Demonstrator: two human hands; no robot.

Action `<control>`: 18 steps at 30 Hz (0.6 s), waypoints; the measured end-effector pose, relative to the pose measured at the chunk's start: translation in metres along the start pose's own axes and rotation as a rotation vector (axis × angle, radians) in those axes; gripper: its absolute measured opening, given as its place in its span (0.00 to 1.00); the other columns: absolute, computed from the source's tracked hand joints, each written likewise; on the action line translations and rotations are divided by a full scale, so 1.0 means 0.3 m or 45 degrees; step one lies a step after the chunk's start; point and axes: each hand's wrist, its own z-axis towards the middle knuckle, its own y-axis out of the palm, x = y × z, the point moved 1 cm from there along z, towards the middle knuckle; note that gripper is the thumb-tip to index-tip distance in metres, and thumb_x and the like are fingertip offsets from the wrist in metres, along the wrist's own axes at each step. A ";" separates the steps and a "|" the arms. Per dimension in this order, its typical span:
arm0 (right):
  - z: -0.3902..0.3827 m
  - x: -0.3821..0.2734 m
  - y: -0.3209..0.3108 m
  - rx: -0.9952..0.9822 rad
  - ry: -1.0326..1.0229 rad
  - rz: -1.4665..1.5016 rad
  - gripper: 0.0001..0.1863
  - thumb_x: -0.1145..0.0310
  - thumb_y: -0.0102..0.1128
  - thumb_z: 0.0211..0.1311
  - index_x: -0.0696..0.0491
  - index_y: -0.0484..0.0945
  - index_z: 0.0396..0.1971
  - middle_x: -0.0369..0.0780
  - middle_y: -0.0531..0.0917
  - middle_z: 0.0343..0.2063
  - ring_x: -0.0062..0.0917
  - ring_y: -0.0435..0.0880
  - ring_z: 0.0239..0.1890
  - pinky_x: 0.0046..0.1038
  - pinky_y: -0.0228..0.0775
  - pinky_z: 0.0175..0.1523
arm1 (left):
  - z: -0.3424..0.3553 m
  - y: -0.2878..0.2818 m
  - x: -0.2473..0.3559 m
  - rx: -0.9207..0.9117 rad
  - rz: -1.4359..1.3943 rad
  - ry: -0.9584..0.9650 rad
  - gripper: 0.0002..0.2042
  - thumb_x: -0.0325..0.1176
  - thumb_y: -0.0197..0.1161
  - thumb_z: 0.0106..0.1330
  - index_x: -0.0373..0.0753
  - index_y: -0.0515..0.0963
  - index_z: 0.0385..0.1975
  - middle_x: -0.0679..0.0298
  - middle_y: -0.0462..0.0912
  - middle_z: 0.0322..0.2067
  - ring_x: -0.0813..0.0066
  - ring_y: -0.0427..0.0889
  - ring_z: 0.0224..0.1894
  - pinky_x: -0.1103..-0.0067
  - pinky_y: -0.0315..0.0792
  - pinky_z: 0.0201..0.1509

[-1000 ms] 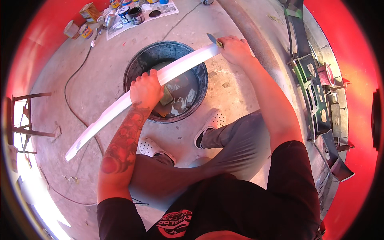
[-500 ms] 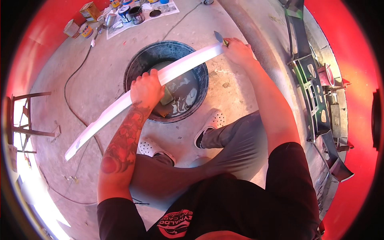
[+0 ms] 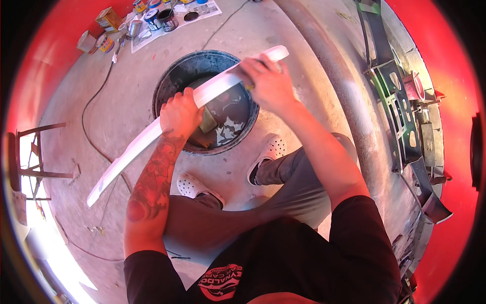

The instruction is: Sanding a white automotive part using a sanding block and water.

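Observation:
A long, slightly curved white trim strip [image 3: 132, 153] slants across a black bucket [image 3: 166, 76], its lower left end reaching out past the rim. My left hand [image 3: 179, 114] is wrapped round the strip near its middle. Farther up, my right hand [image 3: 272, 87] presses on the strip, its fingers smeared by motion. Beneath those fingers is a dark sheet of sandpaper [image 3: 245, 79], mostly hidden. The strip's rounded upper end sticks out beyond my right hand. Murky water [image 3: 234, 109] lies in the bucket, with a tan-green block [image 3: 207, 121] at its near side.
Paint cans [image 3: 167, 20] and an open dark lid stand on newspaper [image 3: 207, 10] at the far left. A cable [image 3: 85, 109] snakes over the concrete floor. A metal stand [image 3: 43, 174] is at left; a dark bumper frame [image 3: 397, 111] lies along the right.
My right hand has slid down the strip toward my left hand, uncovering the strip's upper end. The left hand keeps its grip, and the view has shifted slightly.

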 end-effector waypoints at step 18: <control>-0.030 0.080 0.067 0.136 0.393 0.182 0.31 0.61 0.60 0.63 0.38 0.70 0.68 0.30 0.69 0.71 0.38 0.62 0.74 0.62 0.55 0.70 | 0.037 -0.045 0.010 -0.213 -0.126 -0.042 0.21 0.44 0.74 0.58 0.40 0.76 0.45 0.51 0.87 0.38 0.48 0.87 0.43 0.58 0.81 0.47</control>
